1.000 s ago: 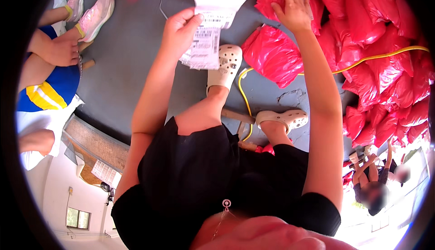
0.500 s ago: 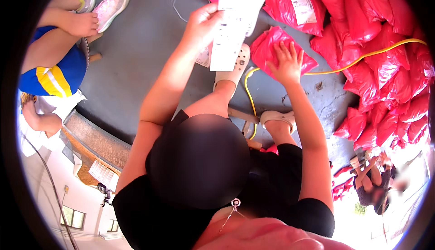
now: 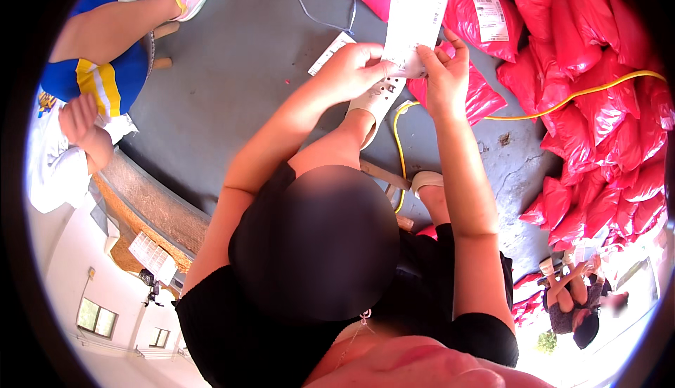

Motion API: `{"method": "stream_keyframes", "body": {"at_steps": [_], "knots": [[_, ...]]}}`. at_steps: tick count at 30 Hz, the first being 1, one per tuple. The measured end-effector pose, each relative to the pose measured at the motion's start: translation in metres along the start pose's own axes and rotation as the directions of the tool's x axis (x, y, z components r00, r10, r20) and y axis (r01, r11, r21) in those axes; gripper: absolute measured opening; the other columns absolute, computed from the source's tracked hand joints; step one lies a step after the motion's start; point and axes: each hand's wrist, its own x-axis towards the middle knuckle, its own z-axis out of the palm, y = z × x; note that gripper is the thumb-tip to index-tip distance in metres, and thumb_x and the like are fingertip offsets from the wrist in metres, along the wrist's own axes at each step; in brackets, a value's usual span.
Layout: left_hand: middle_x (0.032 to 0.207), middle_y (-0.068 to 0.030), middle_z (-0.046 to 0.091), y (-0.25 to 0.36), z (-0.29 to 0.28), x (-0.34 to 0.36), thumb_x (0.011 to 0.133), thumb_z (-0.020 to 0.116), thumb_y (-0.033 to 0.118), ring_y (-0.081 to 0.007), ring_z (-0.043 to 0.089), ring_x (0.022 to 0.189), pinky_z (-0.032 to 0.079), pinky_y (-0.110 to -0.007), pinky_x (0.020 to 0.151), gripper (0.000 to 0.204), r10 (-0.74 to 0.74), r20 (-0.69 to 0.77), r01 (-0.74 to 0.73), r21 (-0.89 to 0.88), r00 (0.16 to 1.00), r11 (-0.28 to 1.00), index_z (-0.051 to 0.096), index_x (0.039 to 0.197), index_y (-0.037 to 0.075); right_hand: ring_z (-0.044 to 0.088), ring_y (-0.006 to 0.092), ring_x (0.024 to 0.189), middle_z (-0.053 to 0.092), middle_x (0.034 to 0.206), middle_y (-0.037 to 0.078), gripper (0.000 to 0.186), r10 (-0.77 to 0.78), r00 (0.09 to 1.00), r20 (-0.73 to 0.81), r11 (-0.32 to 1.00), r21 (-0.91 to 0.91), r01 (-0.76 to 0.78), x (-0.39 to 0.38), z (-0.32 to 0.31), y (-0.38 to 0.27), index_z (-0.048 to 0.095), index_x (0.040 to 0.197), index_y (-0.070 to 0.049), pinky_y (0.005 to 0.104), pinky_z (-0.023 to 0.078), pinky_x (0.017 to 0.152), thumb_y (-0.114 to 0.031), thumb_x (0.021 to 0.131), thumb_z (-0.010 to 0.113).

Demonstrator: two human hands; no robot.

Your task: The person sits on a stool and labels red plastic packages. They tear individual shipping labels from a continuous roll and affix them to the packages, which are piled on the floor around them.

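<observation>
Both my hands are on a long white strip of printed labels (image 3: 416, 15) that hangs over the top edge of the view. My left hand (image 3: 357, 71) pinches its lower left edge between thumb and fingers. At the lower right corner, my right hand (image 3: 446, 75) grips the strip with thumb and bent fingers. Just behind my right hand lies a red plastic parcel bag (image 3: 478, 96), partly hidden by it. A white clog (image 3: 382, 99) on my foot shows below the strip.
Red bags are heaped along the right (image 3: 583, 106); one labelled bag (image 3: 485, 18) lies near the strip. A yellow cable (image 3: 598, 94) crosses the floor. A loose label (image 3: 330, 54) and a thin loop (image 3: 327, 1) lie on the left. People sit at left (image 3: 116, 50) and far right (image 3: 580, 296).
My right hand has left the red bag and taken hold of the label strip. My left hand and the strip have shifted right, with the strip's lower end now higher.
</observation>
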Motion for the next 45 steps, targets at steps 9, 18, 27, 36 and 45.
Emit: {"method": "stream_keyframes", "body": {"at_steps": [9,18,27,36,45], "knots": [[0.07,-0.0139,0.064,0.017,0.027,-0.01,0.087,0.06,0.017,-0.0291,0.062,0.06,0.047,-0.038,0.054,0.011,0.218,-0.138,-0.139,0.432,0.966,0.891,0.065,0.091,0.008,0.052,0.0222,0.099,0.062,0.094,-0.005,0.026,-0.609,0.639,0.471,0.004,-0.803,0.596,-0.034,0.002,-0.047,0.069,0.091,-0.016,0.0371,0.037,0.088,-0.018,0.067,0.078],[0.073,-0.0094,0.065,0.012,0.03,-0.003,0.081,0.061,0.013,-0.0298,0.064,0.068,0.049,-0.041,0.056,0.007,0.301,0.028,-0.22,0.746,0.953,0.628,0.066,0.085,0.012,0.055,0.0175,0.078,0.061,0.082,-0.005,0.015,-0.525,0.648,0.552,0.062,-0.735,0.676,-0.022,-0.02,-0.042,0.072,0.08,-0.018,0.0329,0.042,0.069,-0.018,0.065,0.077],[0.07,-0.013,0.061,0.0,0.034,-0.003,0.079,0.059,0.008,-0.0301,0.061,0.064,0.047,-0.038,0.055,0.009,0.34,0.014,-0.255,0.691,0.94,0.676,0.066,0.086,0.009,0.062,0.0176,0.065,0.063,0.08,0.003,0.007,-0.342,0.823,0.454,0.474,-0.673,0.568,-0.02,-0.026,-0.041,0.069,0.081,-0.008,0.0296,0.05,0.061,-0.01,0.075,0.072],[0.094,-0.0048,0.068,-0.055,-0.012,0.017,0.093,0.052,0.007,-0.0093,0.061,0.079,0.049,-0.024,0.074,0.028,-0.096,-0.09,0.108,0.138,0.991,0.984,0.063,0.118,0.002,0.069,0.0228,0.084,0.068,0.089,0.016,0.003,-0.463,0.886,-0.026,0.841,-0.33,0.429,-0.031,-0.097,-0.078,0.053,0.095,0.004,0.0296,0.056,0.075,0.002,0.092,0.052],[0.097,-0.0071,0.068,-0.103,-0.019,0.016,0.091,0.054,0.008,-0.0122,0.063,0.087,0.05,-0.027,0.078,0.026,-0.282,-0.138,0.29,0.045,0.949,0.956,0.062,0.114,-0.003,0.067,0.0254,0.091,0.068,0.104,0.006,0.011,-0.323,0.916,0.237,0.174,-0.937,0.303,-0.062,-0.167,0.039,0.065,0.094,-0.011,0.0317,0.054,0.077,-0.007,0.084,0.064]]}}
